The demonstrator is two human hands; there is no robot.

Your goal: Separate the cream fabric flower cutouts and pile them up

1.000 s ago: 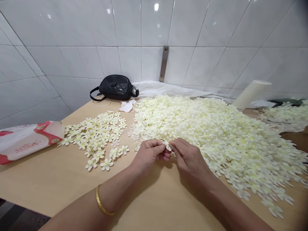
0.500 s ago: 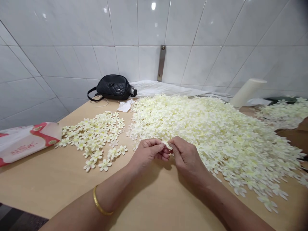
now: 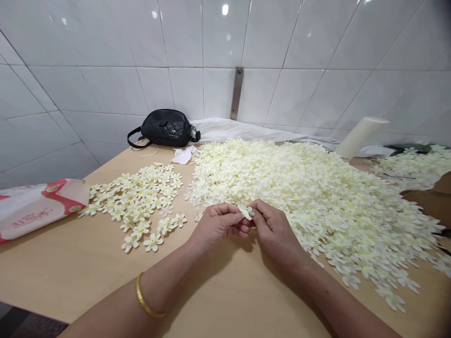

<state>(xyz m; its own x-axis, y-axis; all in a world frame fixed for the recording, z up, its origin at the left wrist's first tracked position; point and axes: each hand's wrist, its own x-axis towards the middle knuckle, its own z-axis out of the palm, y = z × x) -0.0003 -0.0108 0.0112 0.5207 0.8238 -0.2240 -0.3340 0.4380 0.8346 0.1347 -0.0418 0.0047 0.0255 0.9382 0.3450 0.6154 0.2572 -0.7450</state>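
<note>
Between my two hands is a small pale yellow-white artificial flower (image 3: 247, 212), pinched at the fingertips and partly covered by them. My left hand (image 3: 220, 223) grips it with thumb and forefinger, the other fingers curled below. From the other side my right hand (image 3: 273, 227) holds its edge between thumb and bent forefinger. Just beyond the hands spreads a large heap of the same flowers (image 3: 282, 173). A smaller group of flowers (image 3: 141, 197) lies to the left, each with spread petals and a yellowish centre.
A black handbag (image 3: 167, 126) stands at the back near the tiled wall. At the left edge lies a red and white bag (image 3: 38, 209). A white roll (image 3: 361, 137) leans at the back right. Crumpled white paper (image 3: 183, 155) rests by the heap on the wooden table (image 3: 225, 300).
The flower in my fingers has turned and shows more of its petals now. My right thumb and forefinger have shifted slightly on it. The heaps have not changed.
</note>
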